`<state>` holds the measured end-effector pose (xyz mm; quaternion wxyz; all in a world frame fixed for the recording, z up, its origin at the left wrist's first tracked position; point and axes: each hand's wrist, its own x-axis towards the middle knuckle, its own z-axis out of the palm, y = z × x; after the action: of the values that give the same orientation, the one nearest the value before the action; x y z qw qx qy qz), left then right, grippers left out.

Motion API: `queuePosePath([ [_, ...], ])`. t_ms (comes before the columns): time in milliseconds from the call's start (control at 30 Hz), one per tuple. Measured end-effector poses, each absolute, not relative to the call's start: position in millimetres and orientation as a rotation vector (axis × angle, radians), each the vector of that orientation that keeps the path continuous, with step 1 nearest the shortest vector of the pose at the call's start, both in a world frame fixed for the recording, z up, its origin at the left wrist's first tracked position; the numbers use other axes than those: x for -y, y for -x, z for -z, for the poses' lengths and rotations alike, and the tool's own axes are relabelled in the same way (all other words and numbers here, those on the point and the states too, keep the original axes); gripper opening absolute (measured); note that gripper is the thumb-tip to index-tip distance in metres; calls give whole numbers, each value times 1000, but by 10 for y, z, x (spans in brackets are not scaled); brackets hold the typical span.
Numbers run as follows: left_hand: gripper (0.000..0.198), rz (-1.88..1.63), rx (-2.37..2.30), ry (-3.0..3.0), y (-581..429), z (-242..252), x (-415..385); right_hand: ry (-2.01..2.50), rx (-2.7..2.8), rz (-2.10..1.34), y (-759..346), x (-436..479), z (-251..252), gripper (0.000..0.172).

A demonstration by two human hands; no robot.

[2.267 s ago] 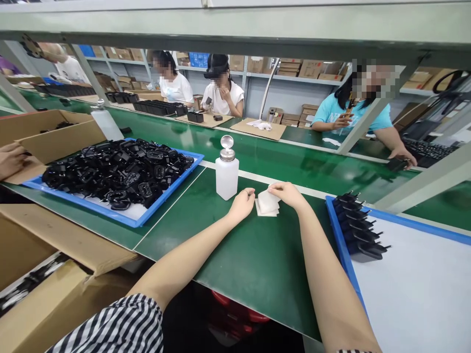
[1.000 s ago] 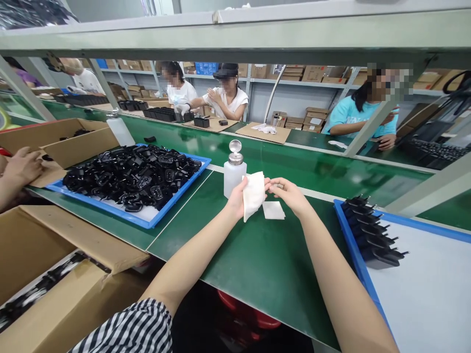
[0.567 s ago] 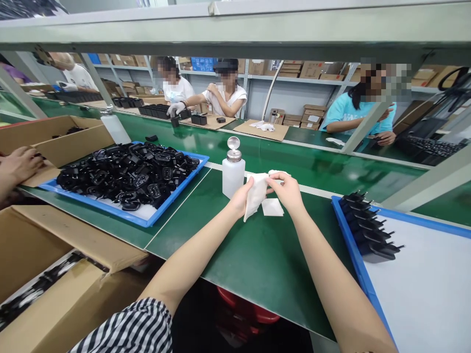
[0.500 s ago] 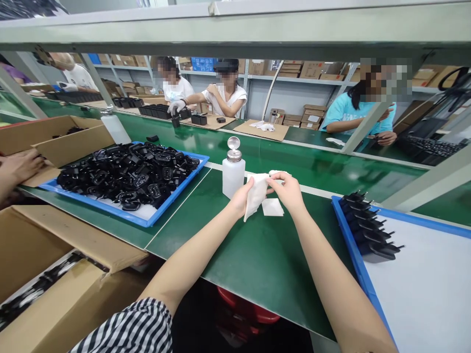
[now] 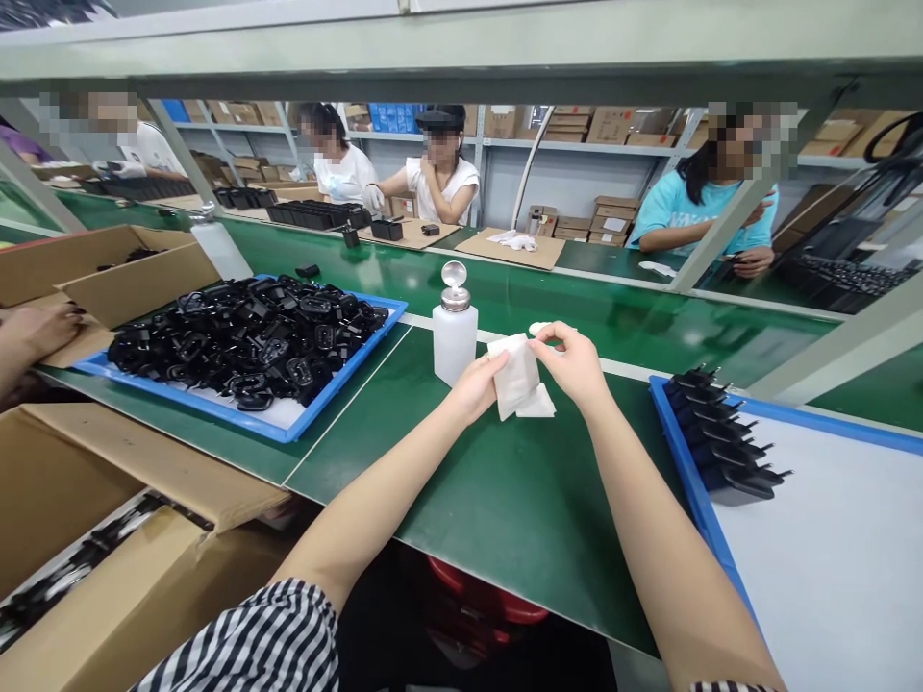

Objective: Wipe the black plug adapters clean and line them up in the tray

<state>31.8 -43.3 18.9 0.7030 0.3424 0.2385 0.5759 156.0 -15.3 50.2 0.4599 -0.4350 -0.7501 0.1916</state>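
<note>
A folded white cloth [image 5: 514, 380], thin and slightly crumpled, is held up over the green bench. My left hand [image 5: 477, 386] grips its left side, thumb on top. With finger and thumb closed, my right hand [image 5: 571, 363] pinches its upper right corner. Below it on the bench lies a second white square [image 5: 539, 402], partly covered by the held one. Something small and white shows behind my right fingers; I cannot make it out. Just left of my hands stands a white plastic pump bottle [image 5: 455, 341] with its metal lid flipped up.
At left, a blue tray [image 5: 292, 430] holds a heap of black plastic parts. On the right, another blue-rimmed tray [image 5: 829, 538] carries a row of black plug adapters [image 5: 728, 447]. Cardboard boxes [image 5: 144, 538] sit at near left, beside another person's hand [image 5: 43, 332]. Co-workers sit across the bench.
The cloth has turned flatter towards me and shifted slightly right, now overlapping the square on the bench. My right hand has moved a little up and right. A co-worker's gloved hand has drawn back.
</note>
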Motion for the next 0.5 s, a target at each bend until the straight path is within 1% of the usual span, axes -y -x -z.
queuePosePath([
  [133, 29, -1308, -632, -902, -319, -151, 419, 987, 1790, -682, -1556, 139, -478, 13],
  [233, 29, -1294, -813, -1046, -308, -106, 389, 937, 1781, -806, -1558, 134, -464, 15],
  [367, 29, -1263, -1072, -1311, -303, -85, 382, 946, 1778, -843, -1560, 135, -450, 16],
  [433, 28, -1318, -1172, -1446, -303, -87, 389, 952, 1784, -838, -1560, 131, -441, 16],
  [500, 36, -1430, -1253, -1580, -296, -84, 395, 958, 1789, -830, -1561, 123, -430, 16],
])
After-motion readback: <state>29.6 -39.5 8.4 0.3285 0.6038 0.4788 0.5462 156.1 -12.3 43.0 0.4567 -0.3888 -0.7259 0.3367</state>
